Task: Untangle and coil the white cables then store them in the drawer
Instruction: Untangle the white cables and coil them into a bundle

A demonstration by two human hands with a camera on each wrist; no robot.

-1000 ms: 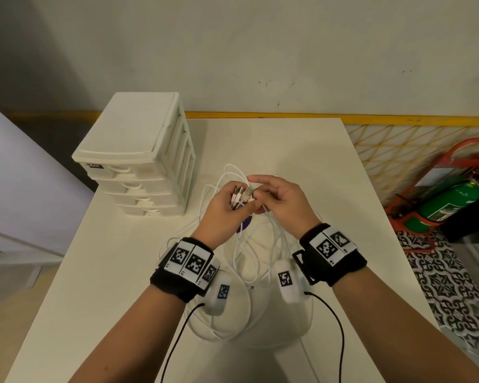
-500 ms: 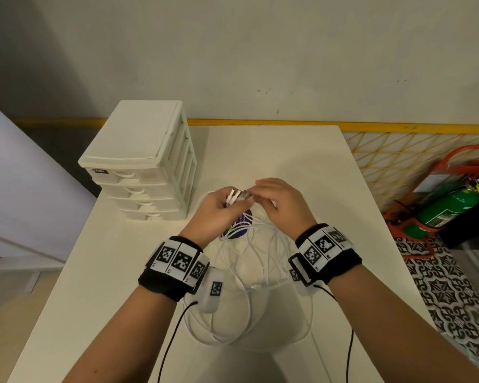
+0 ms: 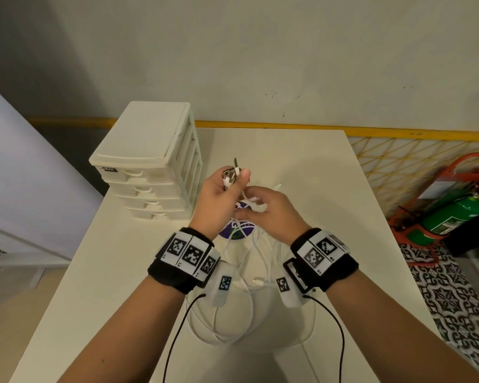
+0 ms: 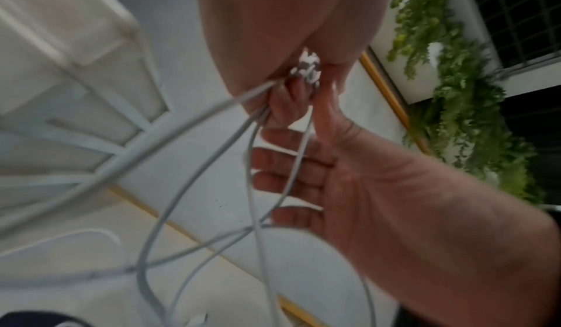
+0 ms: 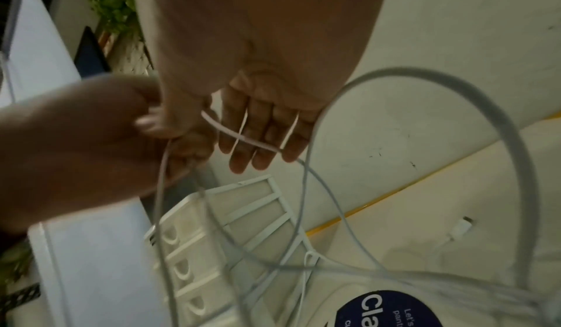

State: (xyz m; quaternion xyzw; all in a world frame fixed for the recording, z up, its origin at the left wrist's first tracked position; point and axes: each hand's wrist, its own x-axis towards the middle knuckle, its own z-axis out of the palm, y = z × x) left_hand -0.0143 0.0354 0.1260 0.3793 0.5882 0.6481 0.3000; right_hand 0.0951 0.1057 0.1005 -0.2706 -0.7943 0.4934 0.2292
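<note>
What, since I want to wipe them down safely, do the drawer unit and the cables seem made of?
The drawer unit: cream moulded plastic, apparently, smooth and matte; ribbed sides and moulded handle recesses suggest it. The cables: white, smooth rubbery plastic jacket, likely, bending in soft loops. The plugs in the left hand: tips look metallic, greyish.

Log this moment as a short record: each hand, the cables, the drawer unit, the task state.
left hand: raised, grips a bunch of plug ends
right hand: lower, fingers straight, cable strands running between them
white cables: hang in tangled loops from both hands to the table
drawer unit: on the table's left rear part, all drawers shut
task state: cables not yet coiled, none stored
</note>
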